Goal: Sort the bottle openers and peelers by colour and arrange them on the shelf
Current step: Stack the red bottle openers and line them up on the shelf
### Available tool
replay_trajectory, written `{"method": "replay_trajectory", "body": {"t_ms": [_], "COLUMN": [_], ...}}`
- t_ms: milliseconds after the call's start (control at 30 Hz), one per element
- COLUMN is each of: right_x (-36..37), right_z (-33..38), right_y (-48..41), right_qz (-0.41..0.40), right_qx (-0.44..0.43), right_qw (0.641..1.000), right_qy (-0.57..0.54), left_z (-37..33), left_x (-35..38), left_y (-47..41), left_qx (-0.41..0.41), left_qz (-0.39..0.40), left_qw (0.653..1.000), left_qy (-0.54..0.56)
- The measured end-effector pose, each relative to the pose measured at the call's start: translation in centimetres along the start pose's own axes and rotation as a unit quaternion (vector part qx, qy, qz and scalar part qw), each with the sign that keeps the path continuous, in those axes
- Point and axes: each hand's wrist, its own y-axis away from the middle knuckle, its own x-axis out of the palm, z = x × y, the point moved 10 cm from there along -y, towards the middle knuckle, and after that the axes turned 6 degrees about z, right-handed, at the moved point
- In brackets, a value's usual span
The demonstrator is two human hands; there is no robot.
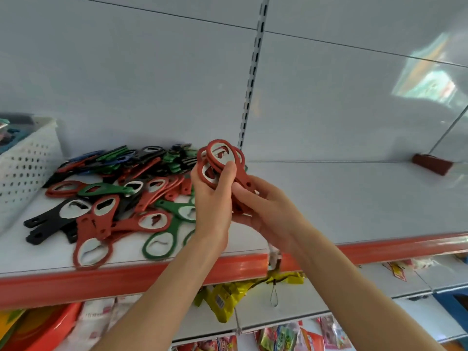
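**Red openers bunched in both hands**

Your left hand (pixel 214 198) curls round a stack of red bottle openers (pixel 222 157), heads up, just above the shelf (pixel 329 198). Your right hand (pixel 266 211) grips their handles from the side. To the left, a mixed pile of openers (pixel 121 198) in red, green, black and blue sprawls on the shelf beside a white perforated basket (pixel 25 168).
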Motion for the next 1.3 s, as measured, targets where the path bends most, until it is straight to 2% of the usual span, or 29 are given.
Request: {"method": "replay_trajectory", "body": {"t_ms": [167,267,333,433,533,600,700,767,833,900,967,1167,1300], "right_x": [-8.5,-13.9,-16.9,-19.7,-21.3,-22.1,-23.4,-24.0,-25.0,-26.4,-27.2,-27.9,-28.0], "right_z": [2.1,4.2,5.6,6.1,5.0,3.8,2.9,2.2,1.2,0.4,-0.2,0.4,0.3], "right_y": [0.1,0.1,-0.1,-0.9,-1.6,-1.7,-1.6,-1.4,-1.4,-1.2,-1.0,-1.1,-1.2], "right_qz": [0.018,0.035,0.059,0.100,0.121,0.126,0.108,0.106,0.099,0.059,0.019,-0.028,-0.030], "right_qx": [-0.011,-0.028,-0.050,-0.072,-0.098,-0.103,-0.108,-0.093,-0.050,-0.003,0.022,-0.006,-0.002], "right_qw": [1.000,0.988,0.957,0.889,0.829,0.807,0.823,0.844,0.878,0.925,0.948,0.955,0.944], "right_qy": [0.014,0.148,0.279,0.441,0.538,0.567,0.547,0.518,0.466,0.377,0.317,0.297,0.329], "left_z": [3.4,4.7,6.0,8.2,10.2,11.3,12.0,12.6,13.1,13.1,13.2,13.7,13.9], "left_x": [6.8,10.1,11.7,13.4,14.6,14.9,15.7,16.3,16.7,17.4,18.1,18.4,18.2], "left_y": [-1.4,-3.1,-3.9,-4.5,-4.7,-4.9,-5.2,-5.1,-5.0,-4.9,-4.7,-4.7,-5.1], "left_qx": [-0.027,-0.029,-0.039,-0.042,-0.019,-0.005,0.035,0.039,0.039,0.061,0.080,0.081,0.082], "left_qz": [0.050,0.093,0.111,0.136,0.168,0.160,0.142,0.144,0.148,0.145,0.141,0.139,0.130], "left_qw": [0.998,0.987,0.979,0.965,0.930,0.899,0.859,0.846,0.842,0.829,0.822,0.847,0.826], "left_qy": [-0.037,-0.126,-0.167,-0.222,-0.325,-0.408,-0.490,-0.512,-0.518,-0.537,-0.547,-0.506,-0.542]}}
